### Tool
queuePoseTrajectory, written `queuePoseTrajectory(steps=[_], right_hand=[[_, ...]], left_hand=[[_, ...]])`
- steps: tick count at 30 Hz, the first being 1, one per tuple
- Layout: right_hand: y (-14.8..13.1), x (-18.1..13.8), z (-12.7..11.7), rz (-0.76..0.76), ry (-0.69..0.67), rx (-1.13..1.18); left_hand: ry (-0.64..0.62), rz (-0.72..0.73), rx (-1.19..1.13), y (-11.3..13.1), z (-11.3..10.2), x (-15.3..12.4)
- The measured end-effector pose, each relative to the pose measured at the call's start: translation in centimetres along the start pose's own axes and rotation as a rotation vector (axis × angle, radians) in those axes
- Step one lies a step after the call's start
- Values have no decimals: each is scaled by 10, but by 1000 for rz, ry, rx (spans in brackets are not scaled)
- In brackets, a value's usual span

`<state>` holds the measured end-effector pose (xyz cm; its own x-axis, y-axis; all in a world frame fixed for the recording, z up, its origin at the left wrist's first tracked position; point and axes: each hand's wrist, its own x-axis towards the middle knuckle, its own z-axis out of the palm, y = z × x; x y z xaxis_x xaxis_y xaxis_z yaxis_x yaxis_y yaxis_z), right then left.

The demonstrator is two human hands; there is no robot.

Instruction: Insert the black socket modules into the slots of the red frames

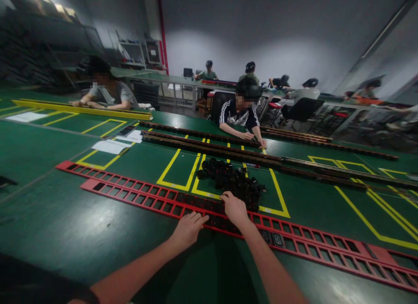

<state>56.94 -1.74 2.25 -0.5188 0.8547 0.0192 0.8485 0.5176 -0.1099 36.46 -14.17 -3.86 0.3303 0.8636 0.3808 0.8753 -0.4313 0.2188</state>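
Note:
Two long red ladder-like strips lie side by side across the green table: the far strip [66, 165] and the near strip [88, 184]. Black modules fill several of their openings in the middle, and a black socket [278, 239] sits further right in the near strip. My left hand [188, 229] rests at the near strip, fingers drawn together with the tips on the black modules. Bent fingers of my right hand [234, 209] pinch at the far strip's outer edge, beside a heap of black parts [228, 175]. Whatever is between the fingertips of either hand is too small to make out.
Beyond the heap run long dark rails [212, 149]. A co-worker [240, 110] leans over them opposite me. At the left lie a yellow beam [81, 110] and white papers [109, 146], near another person [107, 90]. Yellow tape [173, 169] marks rectangles on the table.

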Motion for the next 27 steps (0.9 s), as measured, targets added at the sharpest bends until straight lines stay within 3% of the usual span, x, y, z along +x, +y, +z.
queuePoseTrajectory(steps=[8, 12, 16, 23, 27], right_hand=[[-3, -3, -12, -1, -26, 25], [-7, -13, -17, 61, 178, 262], [-19, -38, -11, -11, 353, 656], [-36, -53, 4, 45, 392, 839], [-37, -53, 15, 78, 313, 892]], left_hand=[[-15, -31, 0, 2, -3, -1], [-27, -25, -16, 4, -7, 0], [-64, -79, -31, 7, -10, 0], [20, -100, -99, 11, -18, 1], [74, -129, -193, 11, -24, 2]])
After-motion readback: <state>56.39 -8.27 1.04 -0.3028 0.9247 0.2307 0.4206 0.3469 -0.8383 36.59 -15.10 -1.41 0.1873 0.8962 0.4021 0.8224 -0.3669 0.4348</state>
